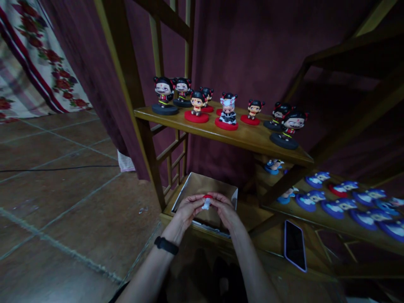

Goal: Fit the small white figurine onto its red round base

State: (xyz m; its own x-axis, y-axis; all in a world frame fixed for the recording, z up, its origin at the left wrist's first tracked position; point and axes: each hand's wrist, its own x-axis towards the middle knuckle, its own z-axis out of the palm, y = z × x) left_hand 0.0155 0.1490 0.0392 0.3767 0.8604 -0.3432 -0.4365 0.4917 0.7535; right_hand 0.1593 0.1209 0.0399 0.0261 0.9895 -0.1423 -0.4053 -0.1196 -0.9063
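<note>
Both hands meet over an open cardboard box with white edges (pixel 212 182). Between their fingertips is a small red and white piece (pixel 206 203), red on top and whitish below; its exact kind is too small to make out. My left hand (pixel 188 207), with a black band on the wrist, pinches it from the left. From the other side, my right hand (pixel 223 206) closes its thumb and fingers on it. The box sits on the low wooden shelf, and the hands hide part of its inside.
Above the hands, a wooden shelf (pixel 240 139) bears several cartoon figurines (pixel 196 107) on red or black round bases. Several blue figurines (pixel 339 207) stand on a lower shelf at right. A phone (pixel 295 245) lies near them. A wooden upright (pixel 139 130) rises at left.
</note>
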